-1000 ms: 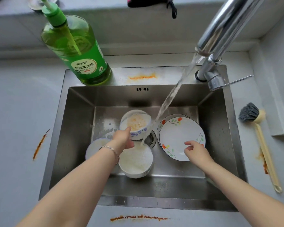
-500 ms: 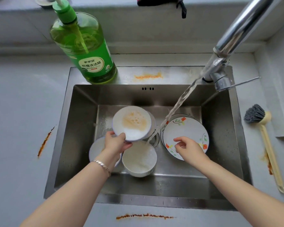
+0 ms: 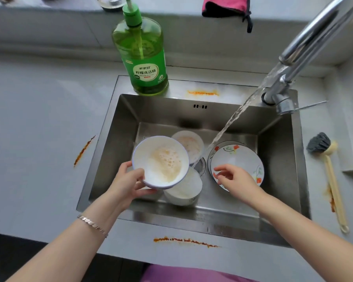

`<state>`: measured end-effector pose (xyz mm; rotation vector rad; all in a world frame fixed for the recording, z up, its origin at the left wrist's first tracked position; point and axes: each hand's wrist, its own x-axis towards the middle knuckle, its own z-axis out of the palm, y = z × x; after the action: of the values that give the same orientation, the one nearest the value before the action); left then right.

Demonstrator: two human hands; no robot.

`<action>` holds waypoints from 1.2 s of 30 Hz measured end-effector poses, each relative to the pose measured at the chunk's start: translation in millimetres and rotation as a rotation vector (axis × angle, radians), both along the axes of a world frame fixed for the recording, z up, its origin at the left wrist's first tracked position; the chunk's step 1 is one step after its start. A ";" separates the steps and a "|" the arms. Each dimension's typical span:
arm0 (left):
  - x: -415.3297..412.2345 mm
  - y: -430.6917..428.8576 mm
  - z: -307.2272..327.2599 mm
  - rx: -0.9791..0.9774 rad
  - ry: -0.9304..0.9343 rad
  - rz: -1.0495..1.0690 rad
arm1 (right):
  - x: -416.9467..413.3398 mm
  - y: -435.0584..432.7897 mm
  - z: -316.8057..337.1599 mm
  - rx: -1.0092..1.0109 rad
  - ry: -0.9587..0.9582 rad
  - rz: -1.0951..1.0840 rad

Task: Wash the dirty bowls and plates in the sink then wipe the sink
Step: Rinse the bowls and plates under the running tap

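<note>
White bowl [image 3: 161, 161] tilts beyond left grip [image 3: 128, 184] pinching its rim.

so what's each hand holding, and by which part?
Left hand grips the soapy bowl by its near rim, thumb over it, fingers underneath. Right hand holds nothing; its fingers are spread over the flowered plate.
</note>
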<state>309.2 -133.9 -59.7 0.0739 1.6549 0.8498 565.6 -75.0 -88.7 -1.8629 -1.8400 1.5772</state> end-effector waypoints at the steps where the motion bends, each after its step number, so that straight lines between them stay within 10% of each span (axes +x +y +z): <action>1: -0.5 -2.2 3.5 0.015 -0.016 0.007 | 1.2 -1.4 1.0 -0.001 -0.003 -0.002; 16: -0.1 -1.1 35.6 -0.017 1.153 -0.841 | 8.8 -11.6 5.4 -0.016 -0.050 0.041; 26: 35.5 36.2 36.0 0.233 0.305 -0.244 | -25.5 2.1 35.8 0.274 -0.091 0.657; 36: 48.1 65.1 50.8 0.397 0.250 -0.320 | -11.0 46.2 29.5 0.607 0.039 0.981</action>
<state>357.3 -68.8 -8.9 0.7264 1.6219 0.9347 554.6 -28.9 -59.1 -0.6660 -2.9659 0.9222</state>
